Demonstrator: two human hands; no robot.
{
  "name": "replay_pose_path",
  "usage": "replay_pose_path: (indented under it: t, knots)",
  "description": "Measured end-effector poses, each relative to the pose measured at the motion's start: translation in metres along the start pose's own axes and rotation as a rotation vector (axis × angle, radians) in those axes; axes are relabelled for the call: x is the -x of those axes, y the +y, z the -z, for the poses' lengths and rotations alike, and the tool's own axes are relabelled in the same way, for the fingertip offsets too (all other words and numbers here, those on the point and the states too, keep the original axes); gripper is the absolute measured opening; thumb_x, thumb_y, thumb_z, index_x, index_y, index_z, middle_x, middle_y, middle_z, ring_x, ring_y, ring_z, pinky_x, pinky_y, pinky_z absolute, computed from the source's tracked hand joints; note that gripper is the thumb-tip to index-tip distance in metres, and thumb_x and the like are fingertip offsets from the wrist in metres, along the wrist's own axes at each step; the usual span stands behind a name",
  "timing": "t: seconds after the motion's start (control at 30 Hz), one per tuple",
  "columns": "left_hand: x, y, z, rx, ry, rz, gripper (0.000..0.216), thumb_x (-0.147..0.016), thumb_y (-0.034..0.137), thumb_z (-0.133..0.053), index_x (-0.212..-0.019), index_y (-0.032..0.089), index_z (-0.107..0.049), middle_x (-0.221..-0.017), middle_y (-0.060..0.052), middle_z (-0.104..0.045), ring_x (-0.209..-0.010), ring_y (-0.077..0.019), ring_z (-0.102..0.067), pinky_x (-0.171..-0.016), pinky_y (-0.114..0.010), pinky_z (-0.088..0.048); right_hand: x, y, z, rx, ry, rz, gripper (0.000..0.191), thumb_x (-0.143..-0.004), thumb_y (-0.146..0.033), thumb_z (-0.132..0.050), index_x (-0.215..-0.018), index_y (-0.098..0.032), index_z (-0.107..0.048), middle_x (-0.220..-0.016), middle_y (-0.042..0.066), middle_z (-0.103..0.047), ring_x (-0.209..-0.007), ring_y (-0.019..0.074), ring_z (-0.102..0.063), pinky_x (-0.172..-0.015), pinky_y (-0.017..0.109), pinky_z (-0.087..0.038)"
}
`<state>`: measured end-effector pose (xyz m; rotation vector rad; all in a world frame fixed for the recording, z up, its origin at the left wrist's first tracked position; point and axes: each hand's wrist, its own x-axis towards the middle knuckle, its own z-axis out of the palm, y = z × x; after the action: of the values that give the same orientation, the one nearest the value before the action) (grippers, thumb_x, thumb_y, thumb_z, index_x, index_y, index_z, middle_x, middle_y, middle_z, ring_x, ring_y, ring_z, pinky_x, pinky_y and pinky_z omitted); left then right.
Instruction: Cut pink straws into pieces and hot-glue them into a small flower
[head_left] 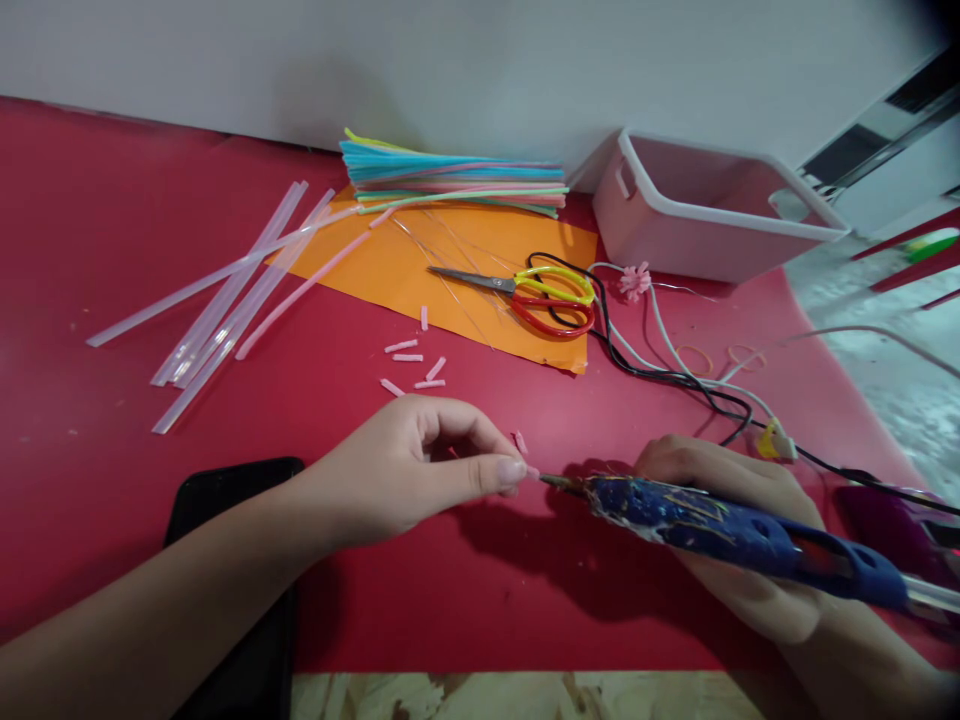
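Observation:
My left hand (pixel 420 465) pinches a small pink pipe cleaner piece (pixel 532 472) between thumb and forefinger. My right hand (pixel 757 600) is wrapped round a worn blue hot glue gun (pixel 712 530), which partly hides its fingers. The gun's metal nozzle (pixel 562 483) points left, its tip at or very close to the pinched piece; I cannot tell if they touch. A clear glue stick (pixel 930 594) sticks out of the gun's back end. Just beyond my left fingertips is another pink bit (pixel 520 441). Several short pink pipe cleaner pieces (pixel 407 357) lie beyond my left hand.
Scissors (pixel 510 285) lie on an orange sheet (pixel 540 350), a pipe cleaner bundle (pixel 457 180) behind them. Clear glue sticks (pixel 225 300) are at left, a black phone (pixel 232 500) under my left forearm. Cables (pixel 637 365), a pink pompom-like piece (pixel 635 282) and a pink bin (pixel 675 235) stand right.

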<state>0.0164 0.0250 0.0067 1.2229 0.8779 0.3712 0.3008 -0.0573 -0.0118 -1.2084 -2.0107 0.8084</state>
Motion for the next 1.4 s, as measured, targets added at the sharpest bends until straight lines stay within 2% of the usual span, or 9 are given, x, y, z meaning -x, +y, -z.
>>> replay_pose_path:
  t: [0.27,0.67,0.97,1.1,1.4]
  knots:
    - [0.0013,-0.0017,0.0011,0.021,0.003,0.004,0.013,-0.085,0.028,-0.077,-0.080,0.017,-0.075,-0.072,0.002,-0.071,-0.068,-0.0094,-0.061,-0.064,-0.019,-0.047,-0.0004,0.0008,0.0006,-0.015,0.024,-0.002,0.012,-0.081,-0.027,-0.058,-0.090,-0.023,-0.064,-0.074,0.003,-0.064,-0.059,0.0166,-0.060,-0.051,0.030,-0.045]
    - [0.0011,0.0007,-0.0001,0.008,0.022,0.011,0.016,-0.084,0.030,-0.077,-0.076,0.017,-0.074,-0.069,0.001,-0.069,-0.065,-0.0108,-0.060,-0.063,-0.021,-0.048,-0.0019,-0.0002,0.0011,-0.034,0.023,0.013,0.012,-0.080,-0.026,-0.058,-0.090,-0.022,-0.064,-0.073,0.004,-0.065,-0.057,0.0183,-0.061,-0.048,0.030,-0.046]
    - [0.0012,0.0007,0.0002,0.048,0.027,0.002,0.014,-0.085,0.026,-0.078,-0.075,0.017,-0.074,-0.068,0.003,-0.069,-0.065,-0.0082,-0.059,-0.062,-0.018,-0.046,-0.0012,-0.0007,0.0029,-0.030,0.028,0.020,0.012,-0.082,-0.024,-0.057,-0.093,-0.023,-0.064,-0.076,0.005,-0.067,-0.061,0.0190,-0.064,-0.051,0.031,-0.048]
    - [0.0023,0.0017,0.0004,0.054,0.026,0.011,0.014,-0.086,0.026,-0.078,-0.075,0.017,-0.074,-0.068,0.003,-0.068,-0.065,-0.0076,-0.058,-0.062,-0.017,-0.046,-0.0006,0.0007,0.0024,-0.036,0.026,0.029,0.013,-0.082,-0.028,-0.058,-0.093,-0.022,-0.064,-0.077,0.006,-0.067,-0.061,0.0199,-0.064,-0.052,0.032,-0.048]
    - [0.0009,0.0002,0.0002,0.072,0.015,0.010,0.013,-0.086,0.025,-0.078,-0.076,0.017,-0.074,-0.068,0.004,-0.069,-0.065,-0.0065,-0.059,-0.061,-0.015,-0.046,-0.0040,-0.0033,0.0026,0.006,0.019,0.023,0.013,-0.082,-0.026,-0.057,-0.092,-0.023,-0.063,-0.075,0.003,-0.066,-0.060,0.0162,-0.064,-0.051,0.029,-0.048]
